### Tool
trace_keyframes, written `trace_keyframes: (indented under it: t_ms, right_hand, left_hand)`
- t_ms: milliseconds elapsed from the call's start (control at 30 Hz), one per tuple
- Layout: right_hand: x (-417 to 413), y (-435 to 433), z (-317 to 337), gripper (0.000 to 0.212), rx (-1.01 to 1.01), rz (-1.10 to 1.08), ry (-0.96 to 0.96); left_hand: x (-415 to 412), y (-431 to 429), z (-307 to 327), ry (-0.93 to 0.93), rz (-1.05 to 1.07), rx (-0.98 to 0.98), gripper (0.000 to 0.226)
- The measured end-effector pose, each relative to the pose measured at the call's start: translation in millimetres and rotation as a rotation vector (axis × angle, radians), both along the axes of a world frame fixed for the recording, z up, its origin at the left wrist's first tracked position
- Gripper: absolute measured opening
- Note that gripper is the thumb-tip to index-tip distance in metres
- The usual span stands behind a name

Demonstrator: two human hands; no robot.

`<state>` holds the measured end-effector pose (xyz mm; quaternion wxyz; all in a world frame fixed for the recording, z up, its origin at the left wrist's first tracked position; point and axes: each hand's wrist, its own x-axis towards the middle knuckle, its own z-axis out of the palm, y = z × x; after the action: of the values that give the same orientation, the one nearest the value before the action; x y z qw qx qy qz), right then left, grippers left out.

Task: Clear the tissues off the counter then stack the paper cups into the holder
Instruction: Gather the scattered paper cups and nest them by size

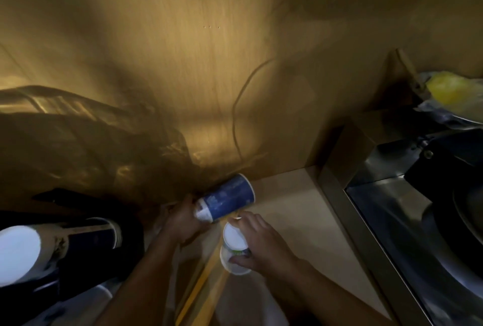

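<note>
My left hand (pixel 183 222) grips a blue paper cup (pixel 228 199) by its base, tilted on its side with the rim pointing up and right. My right hand (pixel 257 239) holds a white paper cup (pixel 234 246) upside down, its white bottom facing me, just below the blue cup. Both cups hover over the beige counter (pixel 295 210). At the far left a stack of dark paper cups (pixel 65 244) lies on its side, white bottom toward me. No tissues show in the blurred view.
A wooden wall (pixel 183 64) rises behind the counter, with a thin cable (pixel 239 106) hanging down it. To the right sits a steel sink (pixel 392 221) holding dark cookware, and a yellow bag (pixel 454 90) lies beyond it.
</note>
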<state>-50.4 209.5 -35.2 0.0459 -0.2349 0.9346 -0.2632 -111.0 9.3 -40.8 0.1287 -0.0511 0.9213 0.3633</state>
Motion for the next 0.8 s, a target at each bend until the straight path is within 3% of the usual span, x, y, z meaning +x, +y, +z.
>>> trace_keyframes:
  t_ms: [100, 300, 500, 633, 800]
  right_hand:
    - [0.0, 0.5, 0.6, 0.074, 0.013, 0.002, -0.002]
    - [2.9, -3.1, 7.0, 0.073, 0.035, 0.022, -0.021]
    - [3.1, -2.7, 12.2, 0.072, 0.027, 0.013, -0.034]
    - [5.2, -2.1, 11.9, 0.065, -0.083, -0.025, -0.036]
    - [4.9, 0.4, 10.7, 0.07, 0.016, 0.046, -0.011]
  left_hand:
    - [-7.5, 9.3, 31.2, 0.037, 0.051, 0.215, 0.066]
    - [6.2, 26.0, 115.7, 0.214, -0.002, -0.015, 0.069]
    - [76.7, 28.7, 207.3, 0.476, -0.036, -0.25, 0.062]
    - [137.2, 15.8, 244.9, 0.313, -0.159, -0.326, 0.062]
    - [167.5, 37.2, 226.1, 0.151, -0.291, -0.506, 0.056]
